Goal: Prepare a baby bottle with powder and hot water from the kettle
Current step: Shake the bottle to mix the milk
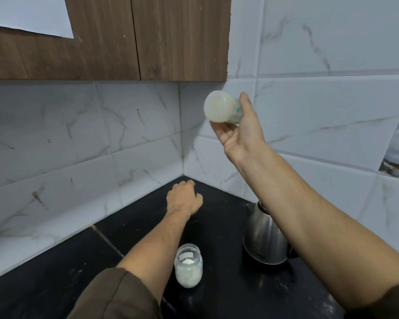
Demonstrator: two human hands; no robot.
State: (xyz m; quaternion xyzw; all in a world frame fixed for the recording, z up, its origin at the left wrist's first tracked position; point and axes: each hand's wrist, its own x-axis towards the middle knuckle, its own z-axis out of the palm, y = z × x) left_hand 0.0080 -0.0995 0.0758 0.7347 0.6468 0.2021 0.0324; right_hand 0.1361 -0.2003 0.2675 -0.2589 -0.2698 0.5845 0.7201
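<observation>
While only the head view is on offer, the count runs: two hands, one baby bottle, one powder jar, one steel kettle; right hand raised before the tiled wall, fingers clamped on the bottle, base toward camera, milky inside; left hand knuckles-up near the back corner of the black counter, fingers loosely curled, gripping nothing visible. Open counter lies between jar and corner; right forearm hides the kettle's top; bottle blurred, its teat end unseen.
</observation>
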